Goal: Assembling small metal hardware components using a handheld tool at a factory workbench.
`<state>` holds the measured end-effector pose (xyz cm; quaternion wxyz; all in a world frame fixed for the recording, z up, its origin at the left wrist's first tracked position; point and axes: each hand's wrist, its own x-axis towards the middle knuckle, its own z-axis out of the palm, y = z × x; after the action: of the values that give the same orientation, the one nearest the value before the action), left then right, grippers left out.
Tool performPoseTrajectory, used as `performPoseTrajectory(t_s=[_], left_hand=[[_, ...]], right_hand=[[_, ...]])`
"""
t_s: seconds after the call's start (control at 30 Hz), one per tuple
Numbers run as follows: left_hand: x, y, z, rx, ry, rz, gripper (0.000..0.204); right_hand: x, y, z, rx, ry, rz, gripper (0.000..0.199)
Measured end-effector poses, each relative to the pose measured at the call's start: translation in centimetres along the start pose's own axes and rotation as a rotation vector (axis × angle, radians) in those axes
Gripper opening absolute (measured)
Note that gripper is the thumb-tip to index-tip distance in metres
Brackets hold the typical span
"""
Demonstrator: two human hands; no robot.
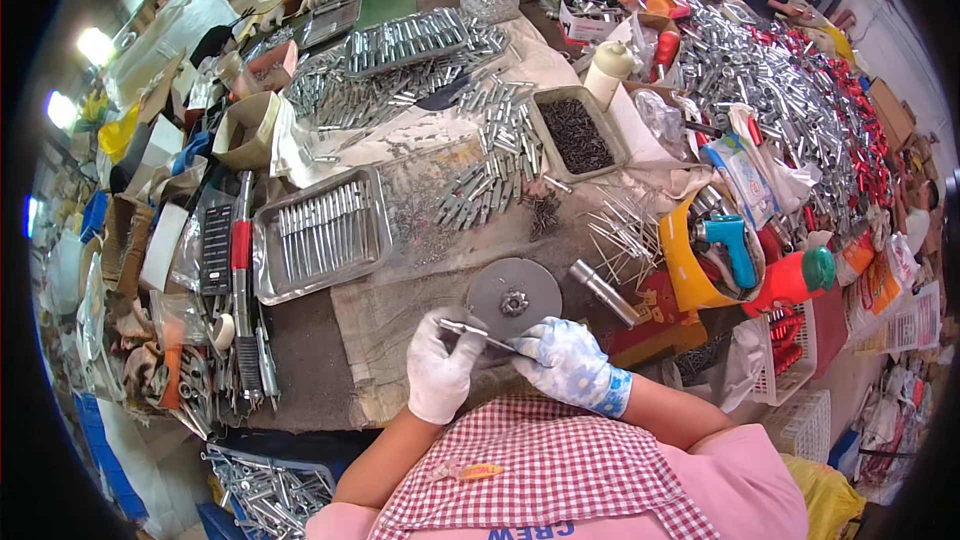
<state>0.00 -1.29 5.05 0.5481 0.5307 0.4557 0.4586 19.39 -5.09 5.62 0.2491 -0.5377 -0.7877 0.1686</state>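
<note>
My left hand (pixel 440 368), in a white glove, pinches a slim silver metal rod (pixel 462 328). My right hand (pixel 572 365), in a white glove with a blue flower print, is closed on a thin dark piece (pixel 503 346) that meets the rod's right end. Whether that piece is a screw or a tool tip is too small to tell. Just beyond both hands lies a grey round disc (pixel 488 286) with a small metal hub (pixel 514 302) at its centre. A thick silver cylinder (pixel 604 292) lies to the right of the disc.
On the left, a metal tray (pixel 262 262) holds a row of silver rods. Dark screws fill another tray (pixel 545 136) farther off. Loose metal parts (pixel 490 190) lie between. A teal-handled tool (pixel 735 245) sits in a yellow container (pixel 683 258) at right. Other people work across the table.
</note>
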Motion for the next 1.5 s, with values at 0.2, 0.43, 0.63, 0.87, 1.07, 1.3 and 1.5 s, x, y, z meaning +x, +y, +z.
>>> performPoseTrajectory(t_s=[0.2, 0.43, 0.63, 0.87, 1.07, 1.3, 1.5], left_hand=[[3.0, 2.4, -6.7, 0.486, 0.197, 0.092, 0.009], [11.5, 3.4, -18.8, 1.015, 0.375, -0.029, 0.022], [18.8, 3.3, -24.8, 1.382, 0.425, -0.146, 0.026], [23.4, -1.4, -26.6, 1.607, 0.29, -0.295, 0.023], [22.0, -0.6, -22.2, 1.606, 0.364, -0.024, 0.018], [19.0, 2.4, -2.7, 1.164, -0.196, 0.079, 0.048], [20.4, -0.5, -0.1, 1.249, -0.18, -0.185, 0.042]], right_hand=[[0.6, 7.5, -5.3, -0.45, 0.362, 0.31, 0.015], [0.2, 13.9, -3.8, -0.796, -0.06, 0.346, 0.014], [1.0, 13.7, -4.3, -0.501, 0.191, 0.336, 0.008], [0.1, 16.6, -4.6, 0.385, 0.818, 0.57, 0.007], [1.6, 10.7, -5.2, 1.061, 0.796, 0.61, 0.014], [2.5, 6.1, -4.3, 1.324, 0.59, 0.584, 0.015], [1.1, 5.3, -3.4, 1.276, 0.492, 0.582, 0.02]])
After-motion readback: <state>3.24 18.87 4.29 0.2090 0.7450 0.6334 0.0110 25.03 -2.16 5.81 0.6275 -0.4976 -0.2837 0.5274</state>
